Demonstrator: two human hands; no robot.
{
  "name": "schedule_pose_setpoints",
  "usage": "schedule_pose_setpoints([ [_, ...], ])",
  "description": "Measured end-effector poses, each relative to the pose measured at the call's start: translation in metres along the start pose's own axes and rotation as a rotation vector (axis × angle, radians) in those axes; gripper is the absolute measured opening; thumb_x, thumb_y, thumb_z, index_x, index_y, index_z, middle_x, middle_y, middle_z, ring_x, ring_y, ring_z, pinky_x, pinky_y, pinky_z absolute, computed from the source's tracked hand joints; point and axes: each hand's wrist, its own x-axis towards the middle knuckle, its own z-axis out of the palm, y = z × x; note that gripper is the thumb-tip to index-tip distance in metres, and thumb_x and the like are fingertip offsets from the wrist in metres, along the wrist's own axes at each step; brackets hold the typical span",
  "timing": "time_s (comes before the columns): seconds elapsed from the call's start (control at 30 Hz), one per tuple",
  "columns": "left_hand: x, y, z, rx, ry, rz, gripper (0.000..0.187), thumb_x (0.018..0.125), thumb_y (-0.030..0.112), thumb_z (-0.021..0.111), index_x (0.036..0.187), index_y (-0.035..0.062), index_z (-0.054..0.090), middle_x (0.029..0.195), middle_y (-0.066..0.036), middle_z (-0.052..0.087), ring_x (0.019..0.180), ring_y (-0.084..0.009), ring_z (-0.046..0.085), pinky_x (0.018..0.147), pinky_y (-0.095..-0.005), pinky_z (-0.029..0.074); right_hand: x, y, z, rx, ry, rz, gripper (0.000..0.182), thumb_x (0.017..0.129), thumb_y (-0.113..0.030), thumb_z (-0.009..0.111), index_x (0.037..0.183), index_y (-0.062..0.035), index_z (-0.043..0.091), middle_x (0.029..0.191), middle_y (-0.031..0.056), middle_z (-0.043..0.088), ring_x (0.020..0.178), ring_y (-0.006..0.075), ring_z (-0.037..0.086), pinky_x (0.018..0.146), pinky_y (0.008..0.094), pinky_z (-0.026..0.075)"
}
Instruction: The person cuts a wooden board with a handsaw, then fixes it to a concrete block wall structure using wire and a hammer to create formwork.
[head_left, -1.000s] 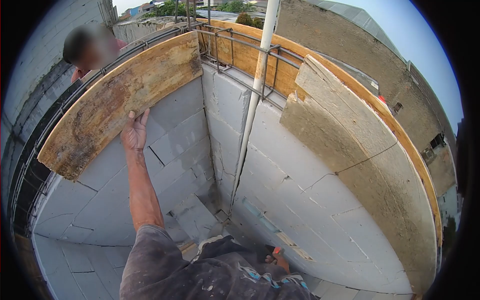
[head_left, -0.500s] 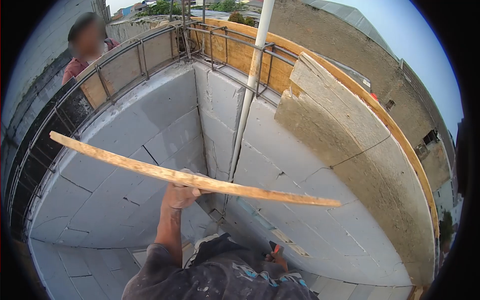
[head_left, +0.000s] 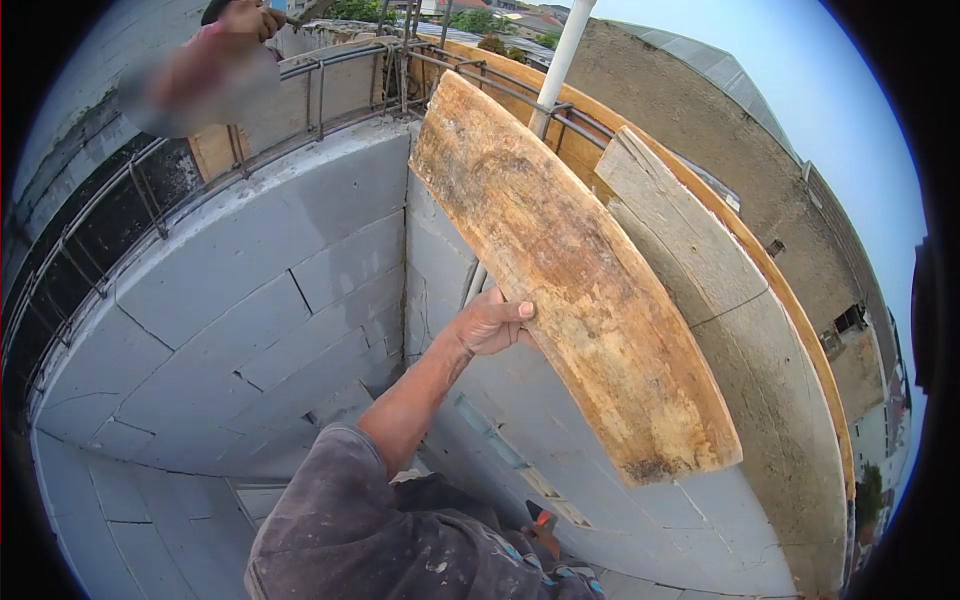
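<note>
My left hand [head_left: 495,322] grips the lower left edge of a stained wooden board [head_left: 580,290], with the thumb on its face. The board is tilted, its broad side in view, in front of the grey block wall [head_left: 490,385] and partly over the pale formwork panel [head_left: 720,290]. Low in the view, my right hand [head_left: 546,540] is closed round a small tool with a red part [head_left: 541,517]; my shirt partly hides the hand, and the tool's kind cannot be made out.
Steel rebar [head_left: 320,100] runs along the wall top. A white pipe [head_left: 565,60] stands behind the board's upper end. Orange-brown plywood [head_left: 575,150] edges the right wall. At upper left, another person [head_left: 215,60] is beyond the rebar, one hand raised.
The board has turned from edge-on to broad side and moved right, my left hand with it. The other person has shifted, and a raised hand now shows.
</note>
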Motion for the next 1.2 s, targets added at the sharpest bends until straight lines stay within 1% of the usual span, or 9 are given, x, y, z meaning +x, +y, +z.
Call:
schedule_pose_setpoints([
  [0.13,0.026,0.024,-0.022,-0.102,-0.103,0.164,0.074,0.090,0.021,0.070,0.145,-0.0045,0.028,0.138,-0.026,0.051,0.121,-0.0365,0.059,0.095,-0.0533,0.055,-0.012,0.002,-0.003,0.009,0.050,-0.033,0.031,0.089,-0.017,0.070,0.109,0.0027,0.057,0.094,0.0136,0.069,0.079,0.0206,0.067,0.073,0.0341,0.054],
  [0.27,0.049,0.045,-0.035,-0.123,-0.100,0.219,0.070,0.092,0.021,0.068,0.144,-0.0050,0.030,0.136,-0.027,0.052,0.119,-0.0370,0.060,0.096,-0.0531,0.055,0.004,0.015,-0.010,0.149,0.135,0.109,0.034,0.088,-0.019,0.072,0.108,0.0040,0.057,0.094,0.0131,0.069,0.082,0.0197,0.066,0.075,0.0338,0.054],
  [0.43,0.070,0.047,-0.039,-0.088,-0.111,0.217,0.071,0.092,0.023,0.069,0.143,-0.0059,0.030,0.134,-0.027,0.053,0.119,-0.0361,0.061,0.094,-0.0526,0.056,-0.074,-0.073,0.049,0.007,0.212,0.159,0.030,0.090,-0.019,0.069,0.106,0.0031,0.057,0.095,0.0149,0.069,0.081,0.0217,0.066,0.075,0.0345,0.055],
  [0.7,0.085,0.048,-0.043,-0.083,-0.123,0.224,0.072,0.092,0.026,0.070,0.143,-0.0044,0.031,0.133,-0.025,0.055,0.117,-0.0352,0.062,0.093,-0.0518,0.057,-0.061,-0.069,0.050,0.113,0.174,0.131,0.031,0.092,-0.018,0.065,0.109,0.0056,0.055,0.094,0.0157,0.068,0.082,0.0212,0.066,0.075,0.0345,0.055],
  [0.8,0.081,0.044,-0.042,-0.052,-0.068,0.262,0.073,0.092,0.029,0.070,0.144,-0.0033,0.030,0.133,-0.024,0.055,0.117,-0.0344,0.062,0.093,-0.0519,0.057,-0.064,-0.066,0.047,-0.021,0.077,0.060,0.033,0.093,-0.019,0.064,0.111,0.0061,0.054,0.094,0.0152,0.068,0.083,0.0210,0.066,0.075,0.0338,0.055],
  [0.9,0.081,0.033,-0.032,-0.104,0.034,0.328,0.074,0.092,0.033,0.069,0.144,-0.0024,0.031,0.132,-0.024,0.055,0.117,-0.0337,0.063,0.092,-0.0519,0.058,-0.078,-0.064,0.050,-0.355,0.099,-0.086,0.033,0.093,-0.020,0.065,0.110,0.0065,0.056,0.093,0.0146,0.069,0.083,0.0213,0.067,0.075,0.0336,0.054],
  [0.97,0.080,0.027,-0.022,-0.154,0.105,0.358,0.074,0.092,0.036,0.068,0.144,-0.0018,0.031,0.132,-0.024,0.055,0.117,-0.0331,0.062,0.092,-0.0516,0.057,-0.076,-0.056,0.046,-0.403,0.120,-0.139,0.034,0.092,-0.021,0.065,0.110,0.0064,0.057,0.093,0.0140,0.069,0.083,0.0217,0.067,0.074,0.0341,0.054],
  [1.13,0.078,0.028,-0.001,-0.034,0.350,0.385,0.073,0.095,0.044,0.063,0.144,-0.0007,0.031,0.132,-0.023,0.054,0.118,-0.0312,0.062,0.095,-0.0493,0.056,-0.080,-0.050,0.045,0.014,0.264,0.149,0.033,0.092,-0.023,0.066,0.109,0.0051,0.060,0.092,0.0120,0.070,0.083,0.0211,0.068,0.073,0.0348,0.053],
  [1.2,0.075,0.036,-0.001,0.080,0.351,0.359,0.072,0.096,0.045,0.061,0.143,-0.0007,0.031,0.132,-0.023,0.053,0.118,-0.0310,0.061,0.097,-0.0481,0.056,-0.086,-0.060,0.038,-0.592,0.167,-0.029,0.032,0.092,-0.023,0.066,0.109,0.0039,0.060,0.089,0.0119,0.070,0.082,0.0202,0.068,0.073,0.0342,0.053],
])
